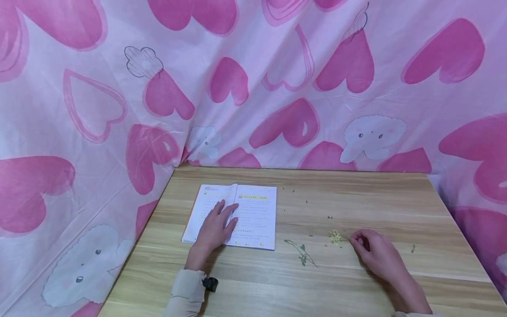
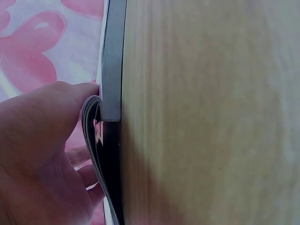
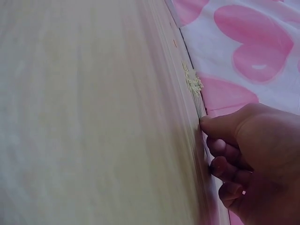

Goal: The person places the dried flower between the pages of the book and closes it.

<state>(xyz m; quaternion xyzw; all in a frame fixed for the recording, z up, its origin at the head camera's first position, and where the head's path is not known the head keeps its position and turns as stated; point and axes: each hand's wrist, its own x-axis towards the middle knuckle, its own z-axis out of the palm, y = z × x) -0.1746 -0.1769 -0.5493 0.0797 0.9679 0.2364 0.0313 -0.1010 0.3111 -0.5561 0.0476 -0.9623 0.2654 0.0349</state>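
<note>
Book [image 1: 253,224]: open, lower centre; left hand [image 1: 215,226] on it, fingers spread
Flower [image 1: 336,237]: lower right; right hand [image 1: 374,251], fingers pinching its stem
Sprig [image 1: 303,255]: between them
Tabletop [image 1: 396,189]: far edge mid-frame

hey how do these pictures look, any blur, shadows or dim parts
Head view: bright, but small print in the book is unreadable; left wrist view: the tabletop looks soft, with a shadow near the book; right wrist view: dimmer, the right hand shaded, fine detail soft on the flower sprig.
</note>
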